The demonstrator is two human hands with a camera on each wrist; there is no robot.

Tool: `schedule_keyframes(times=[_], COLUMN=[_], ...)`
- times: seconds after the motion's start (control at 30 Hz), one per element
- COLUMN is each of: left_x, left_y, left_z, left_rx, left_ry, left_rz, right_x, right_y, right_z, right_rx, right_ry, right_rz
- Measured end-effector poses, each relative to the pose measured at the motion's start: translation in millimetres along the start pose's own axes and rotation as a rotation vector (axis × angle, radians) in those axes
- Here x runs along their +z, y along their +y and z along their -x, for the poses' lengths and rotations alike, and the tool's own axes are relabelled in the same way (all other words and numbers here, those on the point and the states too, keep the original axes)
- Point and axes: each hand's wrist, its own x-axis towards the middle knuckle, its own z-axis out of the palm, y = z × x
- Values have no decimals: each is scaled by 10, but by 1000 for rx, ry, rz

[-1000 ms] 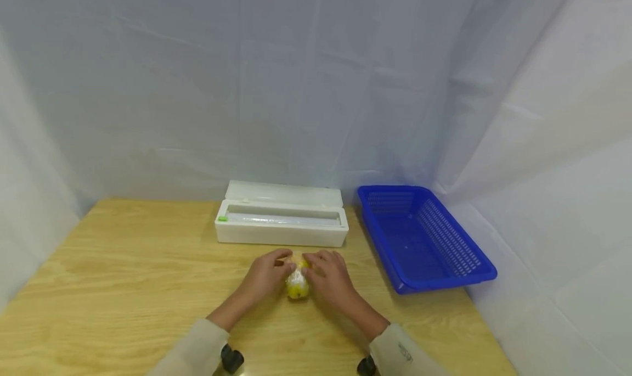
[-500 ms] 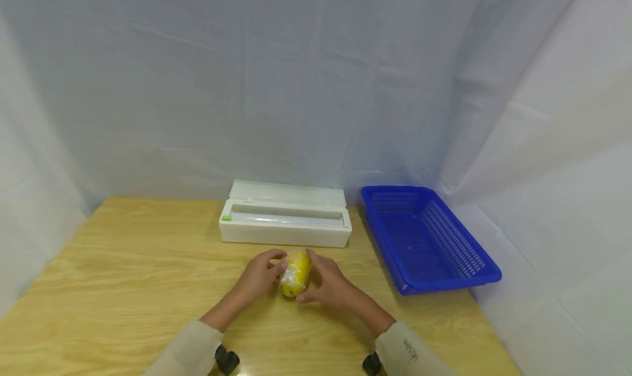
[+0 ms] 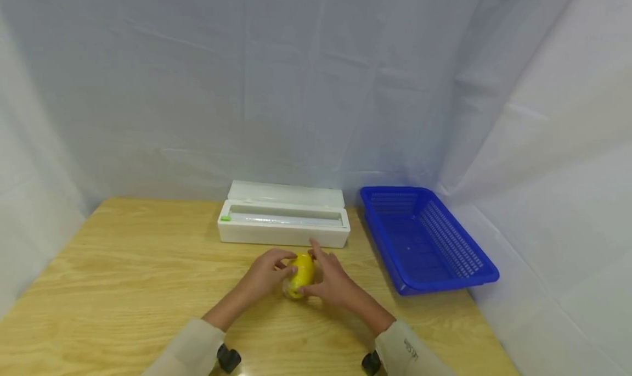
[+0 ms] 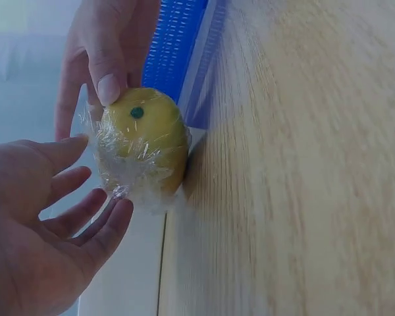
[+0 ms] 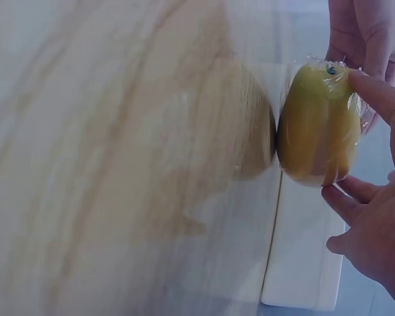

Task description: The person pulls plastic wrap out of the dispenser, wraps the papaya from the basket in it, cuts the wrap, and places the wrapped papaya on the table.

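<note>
A yellow fruit wrapped in clear cling film lies on the wooden table between both hands. Its small dark green stem spot faces my body, as the left wrist view shows. My right hand holds it lengthwise, thumb at the stem end and fingertips at the far end, index finger raised. On the left side, my left hand has loosely bent fingers, their tips right at a bunched, loose part of the film. Smooth film covers the fruit's right side in the right wrist view.
Behind the hands stands a long white box with its lid raised, holding a roll of cling film and a green slider at the left end. A blue plastic basket stands to the right. White sheeting surrounds the table.
The fruit has turned between the hands, so its bunched film has moved from the top to the left side. My right hand has spread from near the top to span both ends.
</note>
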Motion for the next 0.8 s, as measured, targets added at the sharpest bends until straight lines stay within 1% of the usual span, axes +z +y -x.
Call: schedule_keyframes(times=[0.1,0.2,0.3,0.37,0.43,0.53,0.63,0.67,0.73,0.8], left_x=[-10,-43,-74,-90,-100,-111,-121,-125,-128,-126], left_y=[-25,-54,-80,-98,-116,-132,-128,-121,-107,-92], left_z=[14,20,24,28,32,31,26,25,22,19], left_rx=[-17,-44,-71,-75,-64,-19,38,48,47,20], left_ry=[-10,-26,-44,-49,-52,-56,-79,-90,-112,-125], left_rz=[-3,-2,2,-1,-9,-25,-20,-12,3,20], right_x=[0,16,41,59,73,87,89,89,75,54], right_y=[-17,-4,38,62,76,77,65,61,49,32], right_z=[-7,-7,-7,-9,-12,-15,-12,-9,0,11], right_rx=[-27,-9,19,26,29,44,68,74,78,65], right_ry=[-21,-52,-93,-121,-136,-124,-89,-77,-60,-48], right_rz=[16,23,3,-12,-31,-50,-67,-65,-58,-46])
